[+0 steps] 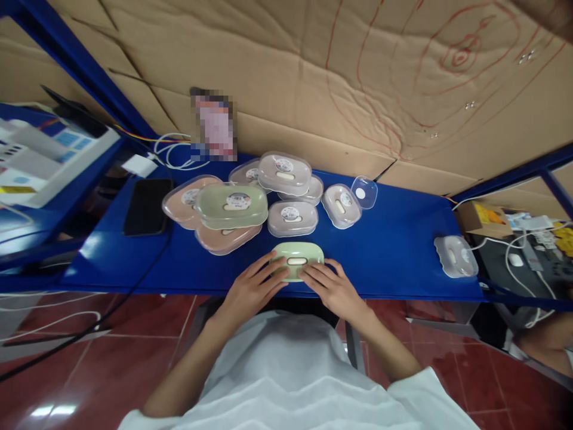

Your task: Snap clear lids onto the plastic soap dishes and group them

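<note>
A small green lidded box [293, 273] lies near the front edge of the blue table, with a pale oval piece in the middle of its top. My left hand [257, 283] holds its left side, fingers reaching over the top. From the right, my right hand [333, 289] grips the other side, its fingertips by the oval piece. Just beyond the box sits a greyish box with a clear lid [293, 226] and a round label. A larger green box [233, 197] rests on peach boxes [228, 239] to the left.
More grey boxes [285, 166] crowd the back. A small box [342, 206] and a clear lid [364, 192] stand right of them. Another box [455, 257] is at the table's right end. A dark phone [147, 206] and cables lie left. Cardboard [286, 77] walls the back. Another person's arm [544, 337] shows at right.
</note>
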### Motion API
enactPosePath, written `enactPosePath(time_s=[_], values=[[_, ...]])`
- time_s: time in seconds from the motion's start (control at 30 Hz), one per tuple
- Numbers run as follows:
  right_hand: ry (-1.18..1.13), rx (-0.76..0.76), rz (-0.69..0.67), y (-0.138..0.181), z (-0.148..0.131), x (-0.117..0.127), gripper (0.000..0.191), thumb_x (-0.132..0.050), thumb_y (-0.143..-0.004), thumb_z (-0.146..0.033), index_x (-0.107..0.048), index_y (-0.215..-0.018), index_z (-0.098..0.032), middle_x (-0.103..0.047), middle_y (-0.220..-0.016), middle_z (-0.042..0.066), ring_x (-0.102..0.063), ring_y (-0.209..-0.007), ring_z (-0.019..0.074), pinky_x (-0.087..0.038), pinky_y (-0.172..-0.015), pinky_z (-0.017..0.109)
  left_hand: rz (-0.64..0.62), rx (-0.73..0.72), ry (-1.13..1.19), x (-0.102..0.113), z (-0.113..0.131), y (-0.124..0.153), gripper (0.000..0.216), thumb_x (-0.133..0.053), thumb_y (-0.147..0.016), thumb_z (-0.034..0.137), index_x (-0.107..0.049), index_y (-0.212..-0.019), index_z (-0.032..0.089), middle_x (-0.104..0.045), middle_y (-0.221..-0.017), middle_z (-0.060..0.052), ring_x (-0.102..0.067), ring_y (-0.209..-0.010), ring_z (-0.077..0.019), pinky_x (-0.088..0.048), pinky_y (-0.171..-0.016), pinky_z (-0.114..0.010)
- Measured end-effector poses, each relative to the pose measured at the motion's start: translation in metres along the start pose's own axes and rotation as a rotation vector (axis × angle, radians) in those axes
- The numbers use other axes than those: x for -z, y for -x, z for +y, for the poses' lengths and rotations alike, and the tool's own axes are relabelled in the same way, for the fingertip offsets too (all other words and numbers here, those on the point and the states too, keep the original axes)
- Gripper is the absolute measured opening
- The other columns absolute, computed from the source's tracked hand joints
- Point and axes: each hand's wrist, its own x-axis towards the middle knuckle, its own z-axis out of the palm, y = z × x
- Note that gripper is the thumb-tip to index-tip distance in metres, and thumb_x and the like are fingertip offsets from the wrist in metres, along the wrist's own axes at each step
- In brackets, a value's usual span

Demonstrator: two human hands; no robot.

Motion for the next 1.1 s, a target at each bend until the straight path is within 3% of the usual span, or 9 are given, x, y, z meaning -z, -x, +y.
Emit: enactPosePath(time_s=[0.1,0.23,0.4,0.5,0.63,0.7,0.87,0.97,1.1], values=[[-0.025,-0.012,0.088,0.000,0.032,0.010,0.041,-0.043,-0.112,-0.017,-0.067,-0.144,-0.026,-0.075,-0.143,0.006,-0.063,-0.141,0.0214,-0.041,-0.123,0.047,0.024,0.033,0.016,-0.001,0.000,0.001,0.036,-0.070,-0.103,0.020,-0.071,-0.139,0.026,-0.072,-0.146,-0.007,-0.056,-0.152,-0.0290,-0.057,-0.122,-0.050],[0.071,-0.489,0.321,-0.006,0.126,0.031,0.050,-0.027,-0.115,-0.027,-0.063,-0.150,-0.025,-0.071,-0.146,0.012,-0.057,-0.148,0.0269,-0.040,-0.123,0.054,-0.005,0.070,0.052,0.001,0.004,-0.003,0.032,-0.068,-0.104,0.019,-0.073,-0.134,0.026,-0.071,-0.146,-0.007,-0.053,-0.153,-0.0290,-0.055,-0.124,-0.050],[-0.005,-0.677,0.195,0.000,0.200,0.036,0.053,-0.047,-0.108,-0.057,-0.071,-0.135,-0.017,-0.076,-0.130,0.018,-0.066,-0.129,0.0336,-0.036,-0.123,0.060,-0.026,0.068,0.073,0.002,0.008,-0.007,0.030,-0.065,-0.105,0.020,-0.071,-0.135,0.025,-0.070,-0.146,-0.008,-0.050,-0.155,-0.0292,-0.054,-0.124,-0.051],[-0.062,-0.771,0.351,0.027,0.187,0.031,0.056,-0.043,-0.109,-0.062,-0.073,-0.122,-0.017,-0.078,-0.114,0.016,-0.072,-0.108,0.0292,-0.050,-0.109,0.053,-0.037,0.059,0.079,0.002,0.011,-0.009,0.030,-0.064,-0.106,0.020,-0.071,-0.135,0.025,-0.070,-0.145,-0.008,-0.053,-0.153,-0.0290,-0.055,-0.124,-0.051],[-0.516,-1.059,0.861,0.077,0.144,0.022,0.058,-0.050,-0.107,-0.063,-0.061,-0.143,-0.018,-0.072,-0.094,0.005,-0.072,-0.079,0.0208,-0.061,-0.087,0.044,-0.063,0.023,0.096,-0.001,0.015,-0.016,0.030,-0.065,-0.105,0.018,-0.072,-0.134,0.024,-0.071,-0.144,-0.008,-0.054,-0.152,-0.0282,-0.055,-0.124,-0.050],[-0.602,-1.182,0.939,0.097,0.126,0.017,0.067,-0.060,-0.101,-0.065,-0.057,-0.150,-0.019,-0.071,-0.094,0.004,-0.073,-0.080,0.0214,-0.063,-0.086,0.046,-0.088,-0.005,0.092,-0.003,0.016,-0.021,0.030,-0.066,-0.105,0.018,-0.071,-0.134,0.022,-0.070,-0.146,-0.009,-0.053,-0.152,-0.0288,-0.055,-0.124,-0.049],[-0.005,-1.043,0.564,0.108,0.101,0.015,0.068,-0.055,-0.105,-0.063,-0.054,-0.159,-0.021,-0.046,-0.166,0.023,-0.049,-0.153,0.0386,-0.046,-0.121,0.064,-0.133,-0.060,0.090,-0.009,0.016,-0.032,0.028,-0.065,-0.105,0.017,-0.070,-0.133,0.020,-0.067,-0.147,-0.011,-0.051,-0.153,-0.0298,-0.054,-0.125,-0.049],[0.038,-0.863,0.344,0.095,0.090,0.019,0.065,-0.064,-0.104,-0.060,-0.057,-0.158,-0.024,-0.044,-0.171,0.018,-0.039,-0.161,0.0407,-0.039,-0.127,0.068,-0.101,0.003,0.105,-0.010,0.019,-0.033,0.027,-0.066,-0.105,0.020,-0.071,-0.132,0.023,-0.053,-0.161,-0.015,-0.048,-0.155,-0.0320,-0.055,-0.122,-0.052],[-0.114,-0.682,0.312,0.069,0.064,0.023,0.054,-0.062,-0.108,-0.042,-0.054,-0.160,-0.031,-0.051,-0.167,0.011,-0.041,-0.161,0.0360,-0.042,-0.127,0.066,-0.101,0.125,0.149,-0.009,0.023,-0.028,0.035,-0.065,-0.106,0.020,-0.068,-0.139,0.030,-0.036,-0.173,-0.013,-0.043,-0.159,-0.0340,-0.053,-0.123,-0.054]])
